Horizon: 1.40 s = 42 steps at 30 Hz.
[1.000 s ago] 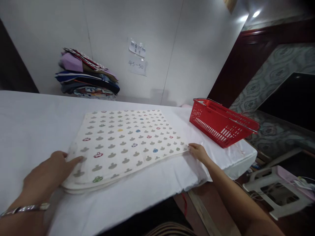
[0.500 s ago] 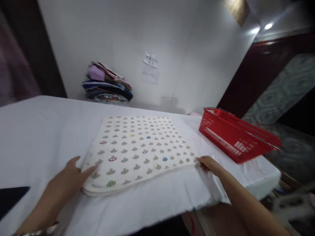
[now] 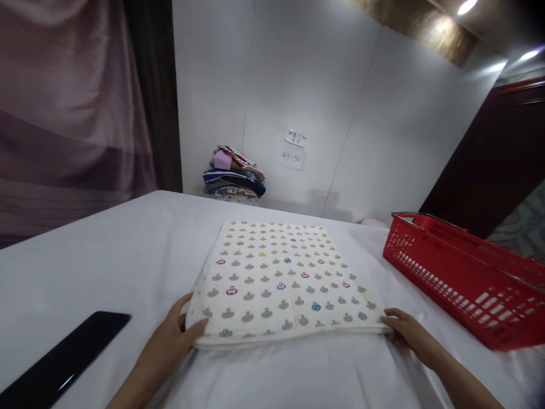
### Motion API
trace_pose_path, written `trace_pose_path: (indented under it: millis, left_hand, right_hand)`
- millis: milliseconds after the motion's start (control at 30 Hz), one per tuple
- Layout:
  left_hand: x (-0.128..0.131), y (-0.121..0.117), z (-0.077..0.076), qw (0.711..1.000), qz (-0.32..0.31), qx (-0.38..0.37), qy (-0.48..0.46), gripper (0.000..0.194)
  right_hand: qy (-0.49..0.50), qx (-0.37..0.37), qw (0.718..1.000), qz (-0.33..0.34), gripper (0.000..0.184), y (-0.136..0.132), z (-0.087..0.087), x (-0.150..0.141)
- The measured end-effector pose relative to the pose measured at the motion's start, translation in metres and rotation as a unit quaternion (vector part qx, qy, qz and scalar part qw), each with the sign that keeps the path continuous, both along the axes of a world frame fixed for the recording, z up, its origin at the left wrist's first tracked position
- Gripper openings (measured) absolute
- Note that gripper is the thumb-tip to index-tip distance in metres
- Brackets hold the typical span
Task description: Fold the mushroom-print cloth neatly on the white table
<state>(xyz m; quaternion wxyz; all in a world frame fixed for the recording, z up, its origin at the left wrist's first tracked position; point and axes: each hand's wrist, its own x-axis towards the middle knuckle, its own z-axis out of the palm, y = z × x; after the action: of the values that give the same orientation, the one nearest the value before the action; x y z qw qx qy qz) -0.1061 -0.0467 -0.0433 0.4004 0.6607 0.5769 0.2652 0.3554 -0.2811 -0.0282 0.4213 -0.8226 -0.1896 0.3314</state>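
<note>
A cream cloth [image 3: 272, 284], printed with grey mushroom shapes and a few coloured ones, lies folded flat in layers on the white-covered table. At its near left corner is my left hand [image 3: 170, 335], thumb on top and the other fingers curled at the left edge, partly hidden. My right hand [image 3: 406, 332] pinches the near right corner between thumb and fingers. The front edge of the cloth runs nearly straight between both hands.
A red plastic basket [image 3: 460, 272] with metal handles stands at the right. Against the back wall sits a stack of folded fabrics [image 3: 234, 176]. A black flat object [image 3: 63, 358] lies at front left. Paper notes [image 3: 293, 150] hang on the wall.
My view has swung left, bringing the curtain and the black flat object into sight. My left hand has closed in around the cloth's near left corner; the right stays at its corner.
</note>
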Motion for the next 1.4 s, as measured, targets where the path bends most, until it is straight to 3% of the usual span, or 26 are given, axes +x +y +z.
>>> trace_pose_path:
  millis: [133,267,400,500,600,733,800,867,933,1000,1100,1167,1267,1400]
  left_hand:
    - [-0.012,-0.003,0.0,0.997,0.015,-0.049,-0.055,0.081]
    - [-0.012,-0.014,0.009,0.995,0.037,0.031,0.087,0.07]
    - [-0.004,-0.021,0.014,0.978,0.015,0.069,0.194,0.067]
    - [-0.003,-0.023,0.012,0.969,0.004,0.091,0.229,0.067]
    - [-0.005,-0.029,0.012,0.959,0.013,0.131,0.25,0.063]
    - [0.002,-0.04,0.016,0.937,0.044,0.235,0.253,0.05]
    - [0.009,-0.045,0.016,0.921,0.007,0.321,0.222,0.039]
    - [0.014,-0.047,0.015,0.906,-0.073,0.374,0.187,0.03]
    - [0.015,-0.047,0.012,0.9,-0.152,0.373,0.165,0.022]
    - [0.01,-0.043,0.008,0.907,-0.192,0.343,0.148,0.016]
    - [0.002,-0.039,0.005,0.919,-0.205,0.318,0.115,0.019]
    - [0.002,-0.04,0.004,0.917,-0.205,0.326,0.107,0.02]
    - [0.015,-0.048,0.004,0.903,-0.229,0.347,0.107,0.017]
    - [0.045,-0.063,0.008,0.869,-0.316,0.36,0.121,0.017]
  right_hand:
    - [-0.011,0.009,0.999,0.031,0.051,-0.013,-0.01,0.005]
    - [-0.064,-0.044,0.994,0.078,0.053,-0.018,-0.031,0.012]
    - [-0.171,-0.079,0.977,0.102,0.052,-0.017,-0.042,0.02]
    - [-0.26,-0.131,0.946,0.141,0.053,-0.019,-0.038,0.024]
    - [-0.383,-0.151,0.896,0.164,0.057,-0.021,-0.029,0.02]
    - [-0.516,-0.028,0.83,0.211,0.052,-0.013,-0.015,-0.008]
    - [-0.53,0.052,0.806,0.256,0.046,-0.003,-0.01,-0.025]
    - [-0.541,0.112,0.773,0.313,0.043,0.009,-0.01,-0.037]
    - [-0.552,0.127,0.734,0.376,0.044,0.018,-0.018,-0.042]
    - [-0.563,0.097,0.708,0.415,0.048,0.021,-0.031,-0.041]
    - [-0.57,0.045,0.7,0.428,0.05,0.02,-0.048,-0.035]
    - [-0.565,0.045,0.706,0.424,0.049,0.018,-0.05,-0.035]
    - [-0.562,0.104,0.703,0.422,0.047,0.022,-0.039,-0.047]
    - [-0.56,0.195,0.664,0.456,0.038,0.038,-0.025,-0.076]
